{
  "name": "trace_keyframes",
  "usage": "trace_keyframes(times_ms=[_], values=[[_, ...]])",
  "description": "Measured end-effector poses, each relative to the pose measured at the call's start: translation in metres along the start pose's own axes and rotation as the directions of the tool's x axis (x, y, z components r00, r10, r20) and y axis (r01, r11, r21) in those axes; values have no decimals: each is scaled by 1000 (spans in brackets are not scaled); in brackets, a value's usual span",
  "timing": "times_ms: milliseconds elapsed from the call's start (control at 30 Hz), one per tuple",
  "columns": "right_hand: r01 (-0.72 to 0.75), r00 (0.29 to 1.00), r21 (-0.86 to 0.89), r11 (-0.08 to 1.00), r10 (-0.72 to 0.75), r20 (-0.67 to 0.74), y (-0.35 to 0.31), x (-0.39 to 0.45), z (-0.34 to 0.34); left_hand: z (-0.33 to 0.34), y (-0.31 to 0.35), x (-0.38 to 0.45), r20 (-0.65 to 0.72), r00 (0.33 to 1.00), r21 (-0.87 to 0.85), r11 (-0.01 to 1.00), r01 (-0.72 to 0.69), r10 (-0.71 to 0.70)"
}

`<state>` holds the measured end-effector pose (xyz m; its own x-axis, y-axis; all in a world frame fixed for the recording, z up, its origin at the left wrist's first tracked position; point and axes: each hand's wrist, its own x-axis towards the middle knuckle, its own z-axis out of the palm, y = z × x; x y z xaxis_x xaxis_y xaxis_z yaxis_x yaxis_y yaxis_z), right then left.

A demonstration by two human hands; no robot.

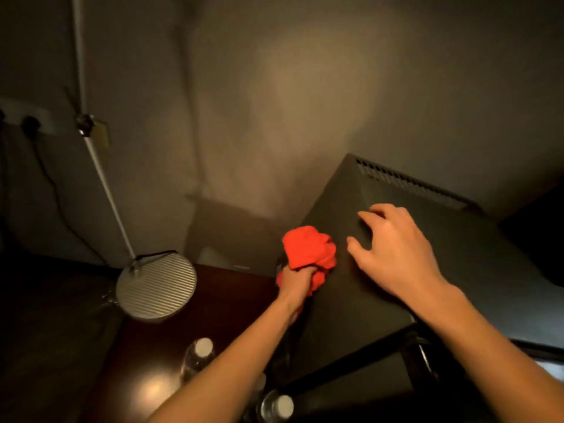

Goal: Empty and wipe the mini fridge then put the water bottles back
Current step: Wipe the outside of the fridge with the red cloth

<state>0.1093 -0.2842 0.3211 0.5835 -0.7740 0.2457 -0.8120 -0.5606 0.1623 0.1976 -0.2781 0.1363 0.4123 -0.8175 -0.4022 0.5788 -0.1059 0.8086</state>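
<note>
Landmark: mini fridge (381, 270), dark box, vent slots along its rear top edge.

Wall sockets (27, 120) with black cable: far left of the fridge.
Floor lamp (156, 285), ribbed round base, white pole: left of the fridge, on the dark wooden floor (213, 315).
Water bottle (198, 358), white cap, upright: on the floor, left of the fridge's front.
Second water bottle (276, 406): at the fridge's front left corner, beneath the left forearm.
Left hand (296, 280): fist clenched round a bunched red cloth (308, 248), at the fridge's top left edge.
Right hand (393, 251): fingers spread, loosely bent, palm down over the fridge's top; contact unclear.
</note>
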Motion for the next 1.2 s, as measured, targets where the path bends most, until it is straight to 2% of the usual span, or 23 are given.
trace_keyframes(times_ms=[133,267,367,533,667,900,1033,1200], values=[[47,998,-48,998,-46,39,-6,1,1,10,11,-31,174,968,43,980,-194,183],[139,990,-88,986,-136,44,-14,1,3,16,29,-25,176,944,-30,960,-278,279],[219,973,-146,965,-204,112,-14,-1,5,16,30,-8,138,938,-10,947,-321,319],[349,926,-261,900,-288,242,-19,-5,4,13,2,17,24,979,72,977,-202,201],[394,904,-303,868,-307,296,-21,-10,3,-4,-45,49,-41,998,78,996,-36,40],[440,875,-330,835,-317,365,-27,-16,5,-29,-39,-7,17,977,108,972,208,-211],[436,864,-296,850,-304,401,-34,-21,7,-36,-43,-24,80,973,103,972,210,-218],[430,842,-266,863,-277,463,-44,-31,10,-42,-58,-39,99,953,80,957,279,-286]])
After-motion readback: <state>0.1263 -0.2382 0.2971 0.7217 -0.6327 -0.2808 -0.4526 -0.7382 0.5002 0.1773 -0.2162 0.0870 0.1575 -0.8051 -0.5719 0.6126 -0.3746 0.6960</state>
